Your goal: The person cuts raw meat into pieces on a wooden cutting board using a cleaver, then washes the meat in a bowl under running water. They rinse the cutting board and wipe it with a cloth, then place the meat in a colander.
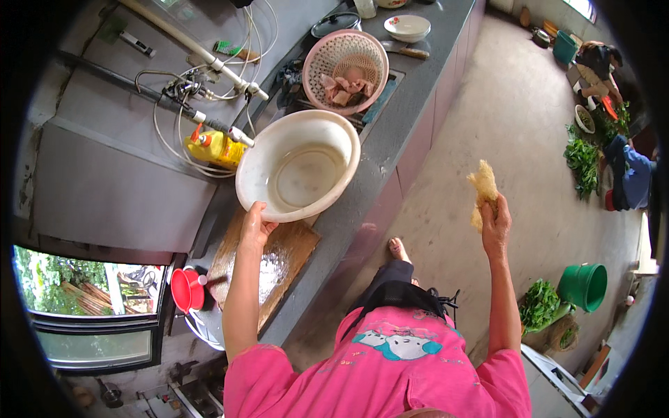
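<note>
My left hand (256,227) grips the near rim of a white plastic basin (308,172), which is tilted over the sink side of the grey counter. The basin's inside looks wet. Out over the floor, my right hand (495,224) is closed around a piece of tan loofah (485,183). Beneath my left forearm lies a wet wooden cutting board (298,243). Just beyond the basin, a pink plastic colander (384,62) holds several pieces of raw meat (342,91).
A yellow pump bottle (214,149) stands by the water pipes and tap. A knife (407,50) and stacked bowls (407,28) sit farther along the counter. A red dipper (187,292) is at the left. Two people crouch among leafy greens (581,162) near a green bucket (583,287).
</note>
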`<state>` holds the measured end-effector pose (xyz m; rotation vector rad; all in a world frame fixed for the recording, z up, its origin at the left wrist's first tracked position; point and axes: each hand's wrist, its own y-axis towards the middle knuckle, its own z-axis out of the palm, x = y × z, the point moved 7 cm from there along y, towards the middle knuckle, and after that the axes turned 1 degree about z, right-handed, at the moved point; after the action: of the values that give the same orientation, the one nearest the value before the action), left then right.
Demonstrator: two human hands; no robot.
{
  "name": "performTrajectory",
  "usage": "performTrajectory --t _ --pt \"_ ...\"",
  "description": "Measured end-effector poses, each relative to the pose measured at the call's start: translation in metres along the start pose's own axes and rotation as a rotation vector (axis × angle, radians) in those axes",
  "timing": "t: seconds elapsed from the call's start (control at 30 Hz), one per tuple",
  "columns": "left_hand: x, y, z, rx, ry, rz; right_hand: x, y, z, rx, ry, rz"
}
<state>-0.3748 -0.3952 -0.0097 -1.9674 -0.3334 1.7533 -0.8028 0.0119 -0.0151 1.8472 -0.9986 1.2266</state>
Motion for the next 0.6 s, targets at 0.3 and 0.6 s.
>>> performTrajectory --t 0.3,0.6 --pt "-0.035 0.084 0.003 -0.066 0.224 0.013 0.012 0.081 0.049 0.017 -0.041 -0.036" --pt "0.011 0.156 0.021 -0.091 0.212 -0.010 0.061 0.125 0.148 0.180 -0.077 -0.155"
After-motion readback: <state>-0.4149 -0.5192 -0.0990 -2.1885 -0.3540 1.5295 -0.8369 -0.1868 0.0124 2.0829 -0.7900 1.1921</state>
